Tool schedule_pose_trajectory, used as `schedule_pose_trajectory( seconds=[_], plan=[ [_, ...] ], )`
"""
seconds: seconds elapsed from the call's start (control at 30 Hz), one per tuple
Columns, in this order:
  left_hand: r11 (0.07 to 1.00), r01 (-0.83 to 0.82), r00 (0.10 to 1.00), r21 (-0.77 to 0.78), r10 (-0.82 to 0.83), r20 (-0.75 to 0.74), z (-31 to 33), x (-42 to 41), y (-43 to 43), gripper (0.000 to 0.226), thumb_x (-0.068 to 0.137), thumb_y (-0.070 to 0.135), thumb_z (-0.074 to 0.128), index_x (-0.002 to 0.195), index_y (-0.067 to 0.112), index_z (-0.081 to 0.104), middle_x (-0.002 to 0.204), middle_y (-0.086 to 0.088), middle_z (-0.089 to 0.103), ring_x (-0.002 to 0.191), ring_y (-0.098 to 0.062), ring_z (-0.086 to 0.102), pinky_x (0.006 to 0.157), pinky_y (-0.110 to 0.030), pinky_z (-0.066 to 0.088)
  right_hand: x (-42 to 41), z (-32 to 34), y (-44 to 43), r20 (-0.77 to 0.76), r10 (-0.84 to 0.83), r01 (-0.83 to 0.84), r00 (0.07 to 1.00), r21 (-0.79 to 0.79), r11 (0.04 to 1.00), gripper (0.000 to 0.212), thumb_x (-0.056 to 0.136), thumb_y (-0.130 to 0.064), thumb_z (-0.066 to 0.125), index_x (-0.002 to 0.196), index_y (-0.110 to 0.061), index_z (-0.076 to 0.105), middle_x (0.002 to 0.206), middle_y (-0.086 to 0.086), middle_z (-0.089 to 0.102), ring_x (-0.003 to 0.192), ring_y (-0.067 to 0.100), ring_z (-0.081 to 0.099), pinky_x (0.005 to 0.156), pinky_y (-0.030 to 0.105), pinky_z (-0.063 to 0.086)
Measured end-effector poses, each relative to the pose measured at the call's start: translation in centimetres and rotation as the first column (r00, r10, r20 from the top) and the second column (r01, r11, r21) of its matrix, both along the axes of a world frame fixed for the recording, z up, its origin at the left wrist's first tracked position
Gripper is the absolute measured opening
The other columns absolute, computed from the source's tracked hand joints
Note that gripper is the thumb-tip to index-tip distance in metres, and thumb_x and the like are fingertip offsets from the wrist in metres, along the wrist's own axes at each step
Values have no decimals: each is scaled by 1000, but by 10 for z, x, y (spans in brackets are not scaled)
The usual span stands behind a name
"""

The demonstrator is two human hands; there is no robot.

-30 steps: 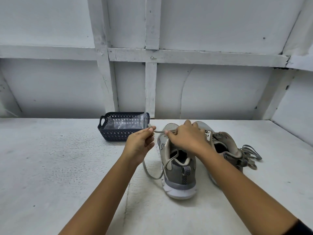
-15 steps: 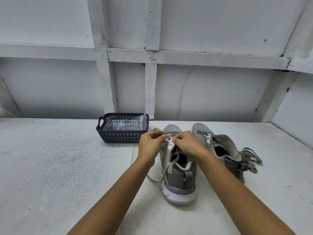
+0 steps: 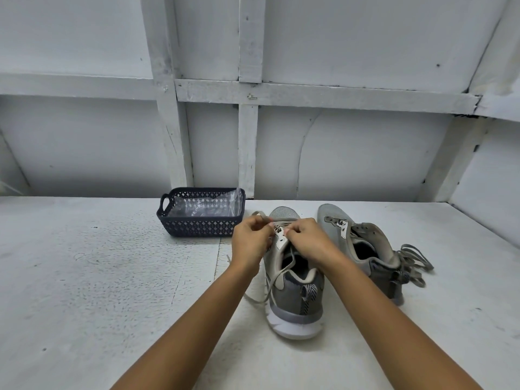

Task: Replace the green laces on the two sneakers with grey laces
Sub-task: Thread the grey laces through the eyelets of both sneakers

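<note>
Two sneakers are set on a white table (image 3: 84, 277), toes pointed away toward a white boarded wall (image 3: 365, 150). Near sneaker (image 3: 292, 294): grey upper, white sole, heel closest to the camera, upright. Far sneaker (image 3: 363, 249): placed just beside it on the right, slightly further back, tilted outward, its eyelets seen bare. A grey lace (image 3: 259, 212) is threaded across the front eyelets of the near sneaker; a short loop of it is seen sticking out to the left of the toe, and one strand is trailed down the shoe's left side onto the table. Left hand (image 3: 250, 240): held at the left edge of the near sneaker's eyelet row, fingers curled, the lace pinched between thumb and fingertips. Right hand (image 3: 306, 240): held over the tongue, fingers curled and closed on the lace at the eyelets, as far as can be made out; the exact pinch point is hidden by the knuckles. Both forearms are stretched in from the bottom edge. A loose bundle of laces (image 3: 413, 260) is heaped against the heel of the far sneaker; its colour is read as greyish, not told with certainty. A dark basket (image 3: 197, 229) is set behind and left of the shoes, with a clear plastic bag (image 3: 202, 209) lying inside.
</note>
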State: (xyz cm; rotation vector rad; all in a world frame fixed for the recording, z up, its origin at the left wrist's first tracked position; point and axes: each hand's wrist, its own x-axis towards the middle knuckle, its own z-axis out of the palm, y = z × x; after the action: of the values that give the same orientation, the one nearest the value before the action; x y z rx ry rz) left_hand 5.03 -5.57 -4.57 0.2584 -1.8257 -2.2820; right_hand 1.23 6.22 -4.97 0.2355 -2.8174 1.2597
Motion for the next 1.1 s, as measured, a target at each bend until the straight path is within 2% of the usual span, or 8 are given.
schedule_pose_trajectory(
  seconds=[0.27, 0.43, 0.57, 0.67, 0.73, 0.9, 1.0, 1.1],
  plan=[
    [998, -31, 999, -62, 30, -20, -5, -4, 1, 23, 87, -5, 58, 73, 12, 64, 63, -4, 58, 62, -16, 51, 64, -30, 45, -4, -4, 0, 9, 0, 0, 1000, -24, 1000, 29, 90, -16, 50, 73, 3, 65, 86, 19, 57, 76, 22, 46, 68, 24, 32],
    [967, -62, 997, -249, 47, -64, -11, -9, -2, 29, 83, 3, 63, 64, 25, 67, 63, 4, 65, 69, -17, 59, 77, -41, 52, -1, -3, 0, -4, 8, -8, 1000, -22, 1000, 29, 89, -14, 49, 77, 9, 62, 76, 15, 53, 71, 23, 46, 65, 25, 32],
    [930, -80, 992, -360, 37, -124, -10, -7, -2, 21, 83, 5, 64, 73, 23, 68, 69, 3, 67, 67, -13, 59, 74, -34, 51, -3, -4, -2, -7, 0, -1, 1000, -39, 999, 30, 89, -15, 49, 71, 5, 62, 73, 16, 50, 71, 27, 47, 68, 30, 39],
    [886, -98, 987, -453, 30, -156, -9, -4, -1, 13, 85, 7, 64, 85, 16, 73, 78, 5, 69, 71, -3, 61, 73, -14, 48, -5, -6, -3, 5, -9, 10, 1000, -52, 999, 42, 90, -18, 49, 49, -16, 56, 78, 15, 47, 75, 25, 45, 73, 33, 42],
    [849, -123, 982, -514, 30, -185, -10, -2, 1, 13, 86, 8, 63, 91, 14, 74, 81, 5, 70, 73, 3, 61, 71, -5, 44, -5, -6, -4, 7, -18, 19, 1000, -44, 999, 44, 89, -17, 48, 45, -17, 52, 80, 13, 46, 75, 23, 43, 70, 29, 36],
    [812, -77, 990, -579, -8, -143, -11, -1, -3, 18, 90, 10, 58, 90, 5, 75, 91, -11, 71, 87, -18, 61, 78, -23, 46, -3, -3, -4, -19, -10, 9, 1000, -33, 999, 33, 88, -9, 46, 55, -7, 54, 72, 16, 56, 73, 31, 51, 68, 32, 42],
    [832, -39, 991, -553, -38, -128, -15, 5, -1, 27, 95, 21, 52, 85, 8, 74, 98, -13, 64, 89, -9, 52, 72, -4, 35, -3, -6, -2, -52, 37, -36, 998, 16, 999, 21, 81, -12, 52, 71, -4, 69, 74, 18, 65, 79, 37, 60, 72, 39, 49],
    [830, 9, 989, -558, -89, -117, -22, 10, 6, 26, 96, 30, 51, 97, 14, 72, 107, -9, 56, 91, 1, 47, 77, -2, 31, -2, -7, -1, -74, 49, -50, 996, -10, 999, 20, 78, -17, 57, 70, -8, 72, 71, 15, 67, 77, 33, 63, 71, 38, 50]
  ],
)
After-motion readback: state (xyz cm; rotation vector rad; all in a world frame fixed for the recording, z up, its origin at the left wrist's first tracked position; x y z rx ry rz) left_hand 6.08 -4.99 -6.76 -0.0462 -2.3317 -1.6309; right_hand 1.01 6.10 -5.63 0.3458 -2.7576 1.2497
